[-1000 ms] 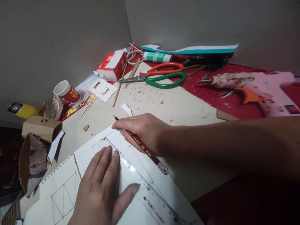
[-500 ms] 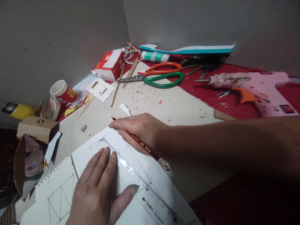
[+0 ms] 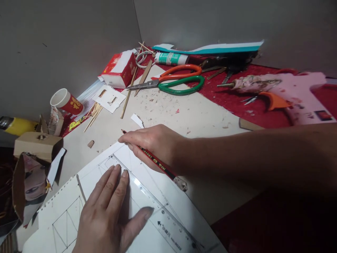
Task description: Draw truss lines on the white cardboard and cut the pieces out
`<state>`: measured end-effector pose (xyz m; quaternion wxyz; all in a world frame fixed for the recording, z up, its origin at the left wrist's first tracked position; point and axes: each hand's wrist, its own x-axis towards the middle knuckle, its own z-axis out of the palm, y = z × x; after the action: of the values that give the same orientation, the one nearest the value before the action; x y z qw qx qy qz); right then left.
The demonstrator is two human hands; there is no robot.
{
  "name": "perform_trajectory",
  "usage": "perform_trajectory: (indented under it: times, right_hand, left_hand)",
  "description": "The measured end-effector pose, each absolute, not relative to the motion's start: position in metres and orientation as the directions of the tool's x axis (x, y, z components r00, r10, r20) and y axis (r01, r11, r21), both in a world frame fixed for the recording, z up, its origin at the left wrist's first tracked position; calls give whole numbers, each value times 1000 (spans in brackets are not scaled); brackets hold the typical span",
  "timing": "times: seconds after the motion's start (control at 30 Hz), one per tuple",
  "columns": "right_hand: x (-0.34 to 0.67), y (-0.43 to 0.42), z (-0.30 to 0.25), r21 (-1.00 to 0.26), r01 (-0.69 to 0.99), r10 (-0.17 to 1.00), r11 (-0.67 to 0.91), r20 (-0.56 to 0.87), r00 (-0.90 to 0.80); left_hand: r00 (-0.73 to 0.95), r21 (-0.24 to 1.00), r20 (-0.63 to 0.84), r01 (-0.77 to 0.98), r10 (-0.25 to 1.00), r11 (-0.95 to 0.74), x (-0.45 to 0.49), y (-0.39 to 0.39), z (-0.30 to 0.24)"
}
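Observation:
My left hand (image 3: 105,211) lies flat with its fingers spread, pressing a clear plastic ruler (image 3: 147,195) onto a white sheet of paper (image 3: 92,172). Pencil lines show on the sheet, some under the ruler. In my right hand (image 3: 152,144) is a red and black pencil (image 3: 158,162), its sharp tip pointing up and left beyond the fingers, near the sheet's far edge. Whether the tip touches anything I cannot tell. At the lower left, a notebook page (image 3: 56,200) with a drawn rectangle and slanted lines lies partly behind my left hand.
Scissors (image 3: 181,84) with orange and green handles lie beyond my right hand. A pink glue gun (image 3: 297,91) rests at the right. Farther left are a tissue pack (image 3: 118,70), wooden sticks (image 3: 93,117), a paper cup (image 3: 67,102) and a cardboard box (image 3: 38,146).
The view has shifted slightly, so everything sits a little farther left and higher. The pencil has rolled a little in my right hand. My left hand stays on the ruler.

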<state>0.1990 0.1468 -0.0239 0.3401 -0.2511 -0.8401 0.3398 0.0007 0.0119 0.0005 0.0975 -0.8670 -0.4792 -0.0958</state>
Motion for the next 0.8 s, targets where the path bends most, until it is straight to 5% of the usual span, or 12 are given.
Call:
perform_trajectory:
  times: [0.27, 0.47, 0.6, 0.7, 0.8]
  right_hand:
    - [199, 147, -24, -718, 191, 646, 669, 436, -627]
    - [199, 142, -13, -798, 13, 662, 603, 492, -566]
    - [196, 139, 12, -989, 42, 847, 142, 99, -522]
    - [190, 136, 29, -972, 53, 835, -229, -224, -503]
    - [180, 132, 33, -926, 85, 800, -369, -363, -477]
  left_hand:
    - [527, -67, 248, 846, 813, -528, 2, 13, 0]
    - [492, 5, 274, 858, 826, -513, 1, 9, -1]
    - [456, 54, 292, 870, 841, -490, -1, 7, -4]
    - [472, 32, 298, 864, 829, -503, -2, 7, -6]
    - [496, 0, 311, 853, 811, -522, -2, 8, -7]
